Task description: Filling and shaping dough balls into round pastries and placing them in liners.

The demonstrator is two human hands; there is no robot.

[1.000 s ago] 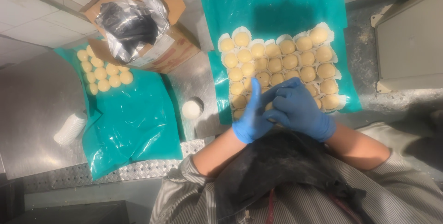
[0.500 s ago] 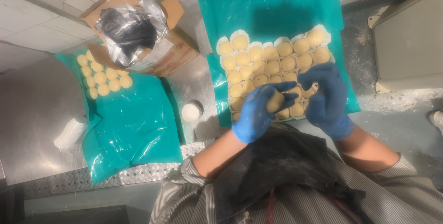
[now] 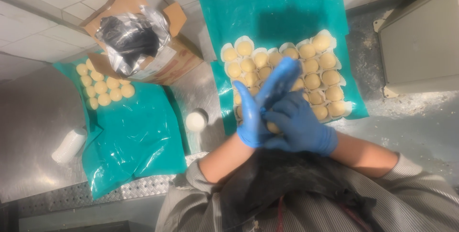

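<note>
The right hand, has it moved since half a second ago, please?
Yes. The right hand has slid left across the teal sheet onto the left hand, pressing a dough ball.

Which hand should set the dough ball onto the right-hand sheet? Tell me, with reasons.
Probably the right hand. It cups the dough ball from above, next to the rows of dough balls on the green sheet. The left hand lies flat with fingers stretched out, gripping nothing.
</note>
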